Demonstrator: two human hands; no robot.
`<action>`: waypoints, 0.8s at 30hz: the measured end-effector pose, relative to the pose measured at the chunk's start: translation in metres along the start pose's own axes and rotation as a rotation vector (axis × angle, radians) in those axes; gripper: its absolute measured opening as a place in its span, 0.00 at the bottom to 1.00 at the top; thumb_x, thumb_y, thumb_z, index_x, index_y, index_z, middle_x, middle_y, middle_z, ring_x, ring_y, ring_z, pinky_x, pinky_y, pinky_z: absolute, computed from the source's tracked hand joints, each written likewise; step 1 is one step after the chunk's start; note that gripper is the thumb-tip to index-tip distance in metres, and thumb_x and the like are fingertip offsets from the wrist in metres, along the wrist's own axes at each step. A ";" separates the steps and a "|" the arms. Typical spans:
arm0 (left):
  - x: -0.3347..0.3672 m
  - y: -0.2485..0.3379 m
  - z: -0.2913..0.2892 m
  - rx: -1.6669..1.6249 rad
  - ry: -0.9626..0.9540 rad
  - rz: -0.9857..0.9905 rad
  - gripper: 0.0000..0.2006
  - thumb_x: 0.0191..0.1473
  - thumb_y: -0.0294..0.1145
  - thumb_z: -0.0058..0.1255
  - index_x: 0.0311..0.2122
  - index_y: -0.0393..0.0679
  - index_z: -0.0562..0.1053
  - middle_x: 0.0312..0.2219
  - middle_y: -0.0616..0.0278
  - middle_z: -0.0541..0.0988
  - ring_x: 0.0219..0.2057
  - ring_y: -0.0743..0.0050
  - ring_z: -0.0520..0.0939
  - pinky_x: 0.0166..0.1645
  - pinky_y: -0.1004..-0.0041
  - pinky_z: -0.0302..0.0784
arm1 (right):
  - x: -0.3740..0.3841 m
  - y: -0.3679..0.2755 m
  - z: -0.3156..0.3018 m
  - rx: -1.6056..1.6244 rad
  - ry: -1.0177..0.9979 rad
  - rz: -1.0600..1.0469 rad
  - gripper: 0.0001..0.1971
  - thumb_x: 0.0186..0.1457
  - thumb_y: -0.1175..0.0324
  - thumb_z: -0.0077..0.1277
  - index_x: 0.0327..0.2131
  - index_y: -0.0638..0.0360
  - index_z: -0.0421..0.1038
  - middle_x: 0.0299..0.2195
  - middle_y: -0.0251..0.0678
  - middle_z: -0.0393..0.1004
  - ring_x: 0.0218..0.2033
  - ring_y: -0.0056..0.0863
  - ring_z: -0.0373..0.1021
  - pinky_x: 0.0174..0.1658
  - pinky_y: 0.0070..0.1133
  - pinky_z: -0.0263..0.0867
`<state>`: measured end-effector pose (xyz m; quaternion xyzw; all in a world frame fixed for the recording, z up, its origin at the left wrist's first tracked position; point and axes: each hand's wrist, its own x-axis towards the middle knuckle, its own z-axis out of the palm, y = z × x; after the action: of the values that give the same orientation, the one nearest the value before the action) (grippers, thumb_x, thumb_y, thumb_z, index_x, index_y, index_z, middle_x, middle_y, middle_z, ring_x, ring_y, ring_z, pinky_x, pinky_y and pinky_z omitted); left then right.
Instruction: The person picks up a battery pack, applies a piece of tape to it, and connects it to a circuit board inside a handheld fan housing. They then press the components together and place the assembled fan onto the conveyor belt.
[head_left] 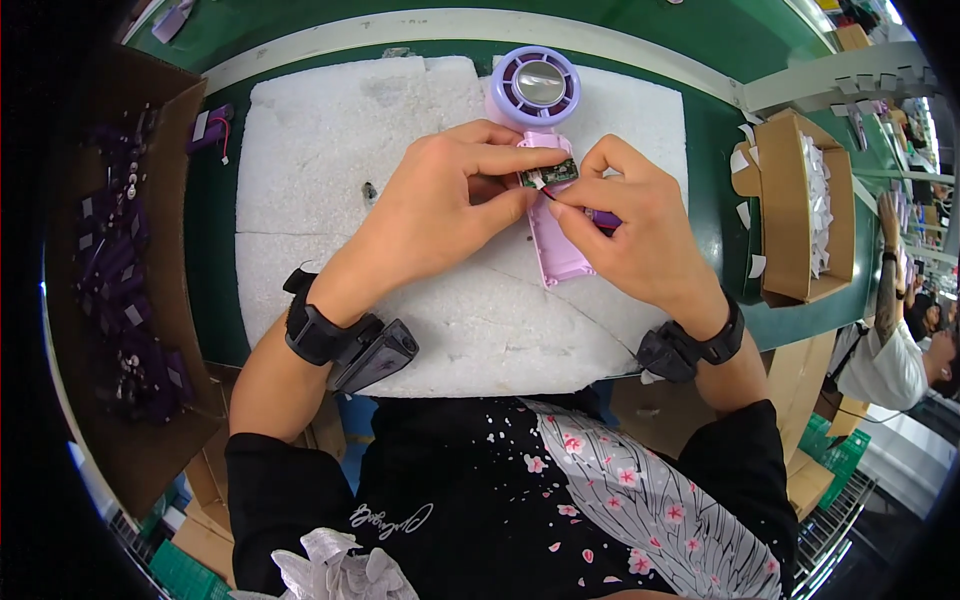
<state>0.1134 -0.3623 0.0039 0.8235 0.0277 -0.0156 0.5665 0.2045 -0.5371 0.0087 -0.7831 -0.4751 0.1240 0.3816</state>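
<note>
A handheld fan lies on the white foam pad, its round lilac head (540, 88) at the far end and its open pink handle shell (562, 258) toward me. At the top of the shell sits a small green circuit board (564, 172). My left hand (436, 205) is closed on this board, forefinger along its upper edge and thumb at its lower left. My right hand (640, 215) pinches the thin dark and red wires (547, 192) by a white connector at the board. A purple battery (604, 219) shows partly under my right fingers. Whether the connector is seated cannot be seen.
At left stands a deep cardboard box (200, 330) of purple batteries; one wired battery (208, 130) lies beside it. A cardboard box (780, 215) with white pieces stands at right. The foam pad (310, 150) covers the green bench. A co-worker (885, 365) is at far right.
</note>
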 end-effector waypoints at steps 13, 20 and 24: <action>-0.001 -0.002 0.001 -0.072 0.031 0.030 0.20 0.44 0.16 0.48 0.45 0.41 0.73 0.41 0.58 0.70 0.30 0.83 0.73 0.35 0.84 0.71 | -0.002 0.000 0.003 -0.041 -0.025 -0.010 0.03 0.40 0.76 0.55 0.23 0.63 0.74 0.24 0.35 0.65 0.20 0.26 0.65 0.23 0.19 0.60; -0.001 -0.004 0.003 -0.046 0.037 0.043 0.19 0.44 0.16 0.49 0.45 0.40 0.73 0.41 0.58 0.70 0.30 0.82 0.73 0.36 0.83 0.72 | -0.004 -0.004 0.003 -0.179 0.002 -0.058 0.02 0.40 0.75 0.55 0.21 0.61 0.73 0.23 0.33 0.63 0.17 0.23 0.63 0.19 0.19 0.58; 0.000 -0.006 0.005 -0.047 0.103 0.083 0.19 0.41 0.20 0.50 0.43 0.45 0.75 0.36 0.53 0.75 0.28 0.72 0.79 0.34 0.79 0.75 | -0.004 -0.003 0.003 -0.273 0.032 -0.129 0.03 0.40 0.75 0.56 0.20 0.59 0.71 0.23 0.31 0.61 0.16 0.20 0.61 0.17 0.18 0.56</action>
<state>0.1127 -0.3650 -0.0036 0.8101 0.0230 0.0511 0.5837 0.1992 -0.5383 0.0078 -0.7975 -0.5307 0.0210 0.2861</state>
